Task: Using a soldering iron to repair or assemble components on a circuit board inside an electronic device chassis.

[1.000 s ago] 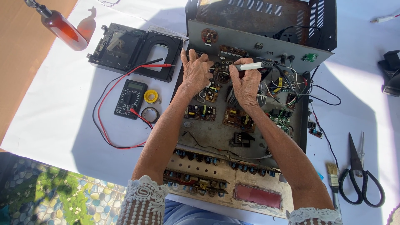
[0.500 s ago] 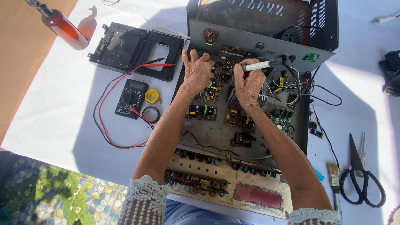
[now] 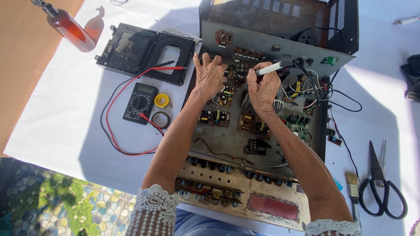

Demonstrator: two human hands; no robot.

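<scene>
free: white cloth (image 3: pixel 65 131) left | blocked: wires (image 3: pixel 315 87), circuit boards (image 3: pixel 253 124)

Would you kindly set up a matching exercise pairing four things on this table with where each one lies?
Things:
1. multimeter
2. scissors
3. brown bottle
4. pen-like tool

Places:
A. in the right hand
B. far right, beside the brush
C. top left corner
D. left of the open chassis, beside the yellow tape roll

Pairs: 1-D, 2-B, 3-C, 4-A
</scene>
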